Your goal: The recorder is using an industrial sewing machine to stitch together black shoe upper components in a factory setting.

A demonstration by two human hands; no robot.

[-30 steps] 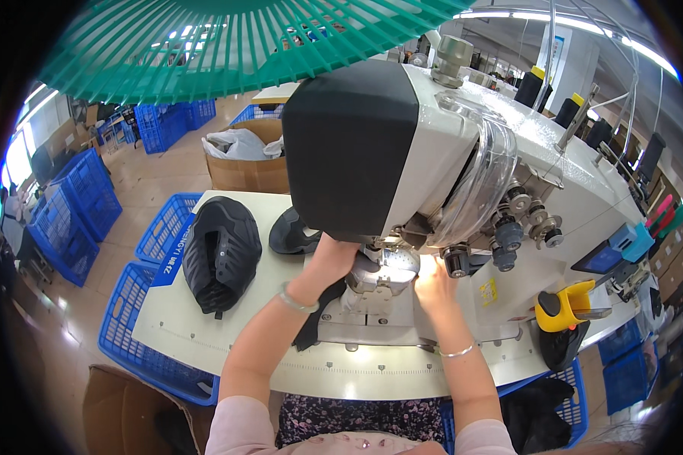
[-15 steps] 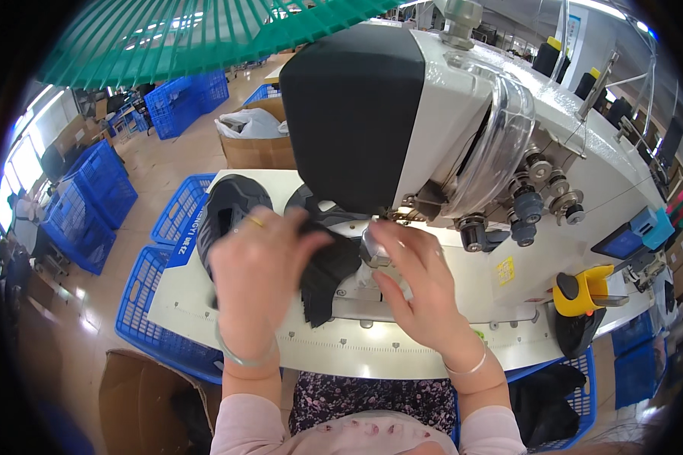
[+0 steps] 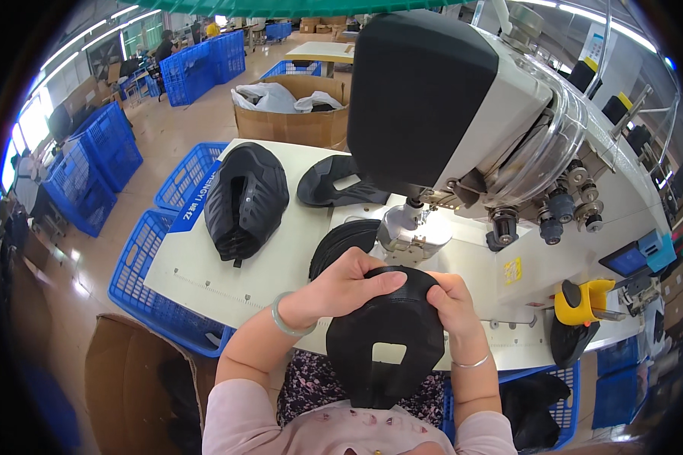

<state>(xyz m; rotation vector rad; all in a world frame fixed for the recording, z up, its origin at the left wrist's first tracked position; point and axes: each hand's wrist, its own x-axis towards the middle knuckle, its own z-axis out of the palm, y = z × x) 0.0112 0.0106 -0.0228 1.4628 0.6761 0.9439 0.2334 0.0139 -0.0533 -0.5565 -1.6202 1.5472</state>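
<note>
Close to my body, a black shoe upper point(image 3: 357, 341) hangs over the table's front edge, a white patch showing through its opening. My left hand point(image 3: 353, 284) pinches its top edge, thumb laid along the front. On the other side of that edge my right hand point(image 3: 454, 299) grips with its thumb in front. Just beyond my hands stand the post and needle area of a sewing machine point(image 3: 413, 235). A stack of black pieces point(image 3: 341, 246) lies left of the post, partly behind my left hand. Farther left rests a shaped black shoe upper point(image 3: 247, 201).
Another flat black upper point(image 3: 322, 182) lies at the table's back, beside the large machine head point(image 3: 425, 106). Blue crates point(image 3: 148, 273) flank the white table point(image 3: 197, 265). At right a yellow holder point(image 3: 580, 302) is fixed. An open cardboard box point(image 3: 140, 371) stands lower left.
Both hands have come back from the machine post toward my body and now hold a black upper between them. The shaped upper at left is no longer behind my left hand. The view has shifted.
</note>
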